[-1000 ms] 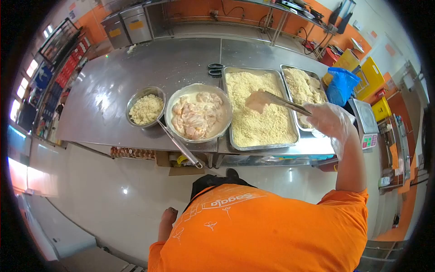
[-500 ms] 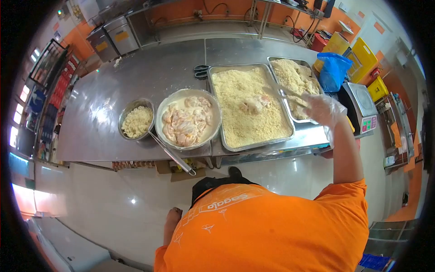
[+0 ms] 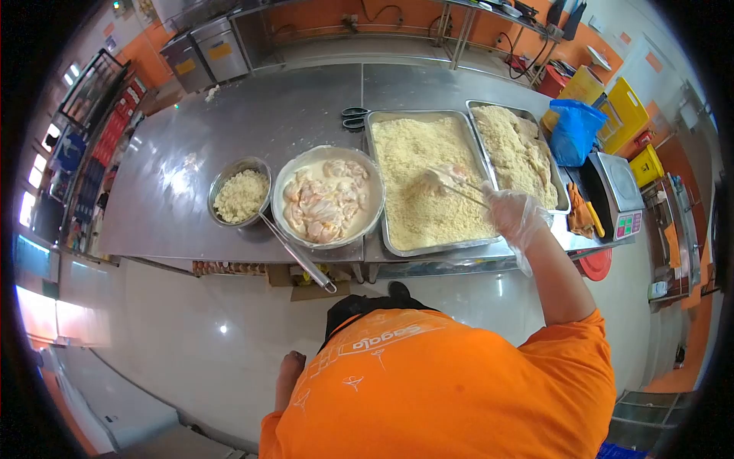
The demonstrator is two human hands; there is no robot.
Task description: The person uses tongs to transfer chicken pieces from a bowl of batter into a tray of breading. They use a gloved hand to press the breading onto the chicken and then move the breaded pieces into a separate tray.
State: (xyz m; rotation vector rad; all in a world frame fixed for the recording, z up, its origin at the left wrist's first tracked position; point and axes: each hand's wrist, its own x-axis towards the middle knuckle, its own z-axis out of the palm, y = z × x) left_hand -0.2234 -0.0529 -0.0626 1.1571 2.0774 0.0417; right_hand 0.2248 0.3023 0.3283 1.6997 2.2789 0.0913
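Observation:
My right hand (image 3: pixel 516 218), in a clear plastic glove, is closed around metal tongs (image 3: pixel 470 194). Their tips reach a crumb-covered chicken piece (image 3: pixel 447 177) in a wide metal tray of pale crumbs (image 3: pixel 409 222). Left of that tray stands a white-rimmed bowl (image 3: pixel 286 229) of raw chicken pieces (image 3: pixel 325 200) in milky liquid. Beside it is a steel bowl (image 3: pixel 218 182) of crumbs, and a long-handled utensil (image 3: pixel 302 258) juts over the table's front edge. My bare left hand (image 3: pixel 293 361) hangs low by my side, its fingers not clearly visible.
A second metal tray (image 3: pixel 564 200) on the right holds crumb-coated pieces. Beyond it are a blue plastic bag (image 3: pixel 573 134), a scale (image 3: pixel 618 183) and an orange-brown cloth (image 3: pixel 579 214). Black-handled scissors (image 3: pixel 354 117) lie behind the crumb tray on the steel table (image 3: pixel 252 107).
My right hand has moved left and down with the tongs, from over the second tray to the chicken piece in the crumb tray. My left hand stays low.

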